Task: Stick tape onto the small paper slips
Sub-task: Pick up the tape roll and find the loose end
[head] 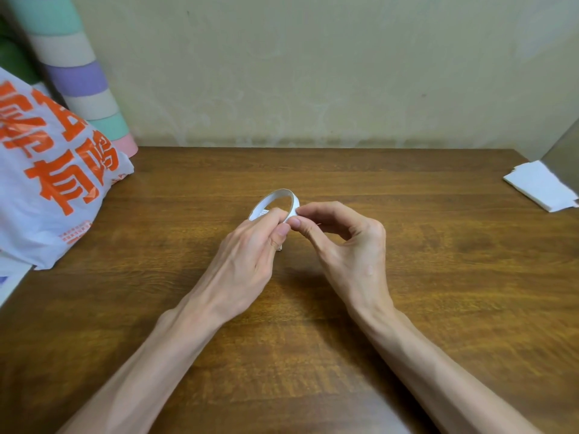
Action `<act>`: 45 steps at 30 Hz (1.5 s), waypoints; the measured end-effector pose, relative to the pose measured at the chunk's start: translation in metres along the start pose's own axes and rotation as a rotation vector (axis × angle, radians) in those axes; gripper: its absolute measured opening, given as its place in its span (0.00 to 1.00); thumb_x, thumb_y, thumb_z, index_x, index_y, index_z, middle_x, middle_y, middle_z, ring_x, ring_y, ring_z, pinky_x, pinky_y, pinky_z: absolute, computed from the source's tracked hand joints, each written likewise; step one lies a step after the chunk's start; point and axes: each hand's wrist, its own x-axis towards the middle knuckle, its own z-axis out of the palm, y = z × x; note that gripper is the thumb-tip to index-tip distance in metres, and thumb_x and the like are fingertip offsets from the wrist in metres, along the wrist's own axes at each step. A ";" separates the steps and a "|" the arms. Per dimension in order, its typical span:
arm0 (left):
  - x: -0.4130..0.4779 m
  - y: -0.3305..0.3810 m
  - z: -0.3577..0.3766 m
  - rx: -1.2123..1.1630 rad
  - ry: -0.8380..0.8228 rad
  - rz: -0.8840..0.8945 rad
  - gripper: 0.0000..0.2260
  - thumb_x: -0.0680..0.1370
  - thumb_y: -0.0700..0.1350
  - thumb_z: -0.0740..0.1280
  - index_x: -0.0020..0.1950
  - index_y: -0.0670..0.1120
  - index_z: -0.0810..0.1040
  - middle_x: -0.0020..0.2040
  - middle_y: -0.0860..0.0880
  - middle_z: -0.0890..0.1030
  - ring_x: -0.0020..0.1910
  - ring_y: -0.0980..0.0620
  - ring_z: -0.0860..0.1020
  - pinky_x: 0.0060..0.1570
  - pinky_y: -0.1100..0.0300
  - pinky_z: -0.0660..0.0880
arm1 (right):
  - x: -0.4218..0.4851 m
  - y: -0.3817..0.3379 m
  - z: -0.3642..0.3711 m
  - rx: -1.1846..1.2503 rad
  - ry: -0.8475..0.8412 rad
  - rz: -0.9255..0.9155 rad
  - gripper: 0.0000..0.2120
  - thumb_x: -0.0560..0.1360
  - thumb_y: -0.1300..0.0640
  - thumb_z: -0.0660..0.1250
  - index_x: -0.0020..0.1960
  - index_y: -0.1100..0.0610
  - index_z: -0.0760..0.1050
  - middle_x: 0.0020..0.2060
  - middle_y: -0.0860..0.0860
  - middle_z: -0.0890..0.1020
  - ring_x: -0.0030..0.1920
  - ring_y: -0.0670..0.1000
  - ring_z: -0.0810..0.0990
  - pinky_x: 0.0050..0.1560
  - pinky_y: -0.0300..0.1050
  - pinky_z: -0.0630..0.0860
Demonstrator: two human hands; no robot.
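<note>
1. Two things fill my far left: a white bag (53,189) with orange print, slumped on the surface (438,308), and behind it a roll (78,79) banded in green, cream, purple and pink, leaning toward the wall.
2. My left grip (250,242) is over the middle of the surface, fingers curled narrow round the near left side of the tape (279,194), with the thumb up against its lower rim.
3. That tape is a thin white ring, tilted so that I see the wood through its hole. I cannot tell whether it touches the surface.
4. My right grip (347,242) meets the tape from the right. Thumb and forefinger pinch the ring's right edge, and the other fingers curl loosely behind. The two thumb tips sit just beside each other.
5. At the far right edge, near the back corner, the slips (542,186) lie in a small white stack, well apart from both grips and the tape.
</note>
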 end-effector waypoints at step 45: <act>0.000 0.005 -0.001 -0.029 0.067 0.025 0.10 0.88 0.46 0.57 0.48 0.49 0.73 0.37 0.57 0.71 0.37 0.55 0.73 0.37 0.64 0.66 | -0.005 0.001 0.009 0.127 0.022 0.034 0.03 0.77 0.62 0.78 0.50 0.58 0.85 0.44 0.47 0.88 0.47 0.49 0.88 0.52 0.50 0.84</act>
